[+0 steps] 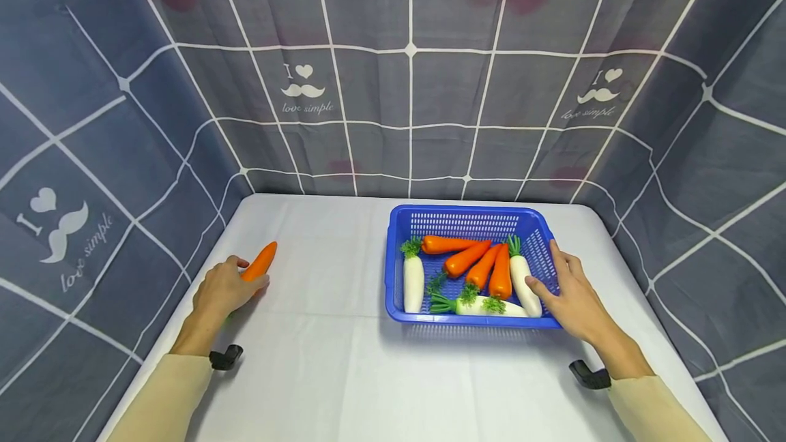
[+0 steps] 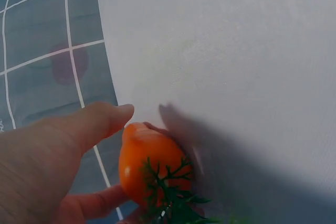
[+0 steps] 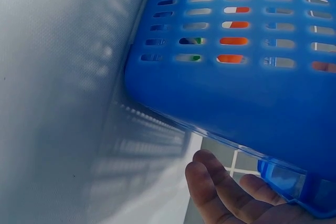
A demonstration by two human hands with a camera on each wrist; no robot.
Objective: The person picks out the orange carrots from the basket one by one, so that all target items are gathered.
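On the left of the white table, my left hand (image 1: 224, 286) holds an orange carrot (image 1: 260, 261) between thumb and fingers. The tip points away from me. In the left wrist view the carrot's (image 2: 149, 163) thick end and green leaves (image 2: 170, 198) face the camera. My right hand (image 1: 574, 297) is at the right side of a blue plastic basket (image 1: 469, 320), thumb over the rim and fingers along the outside. Inside the basket lie several carrots (image 1: 467, 259) and three white radishes (image 1: 413, 284) with green tops. The right wrist view shows the slotted basket wall (image 3: 231, 93) and fingers (image 3: 226, 182).
A white cloth (image 1: 319, 360) covers the table. Grey-blue curtains (image 1: 368, 87) with white grid lines stand at the back and both sides. A black wrist strap mount (image 1: 226, 357) sits on each forearm.
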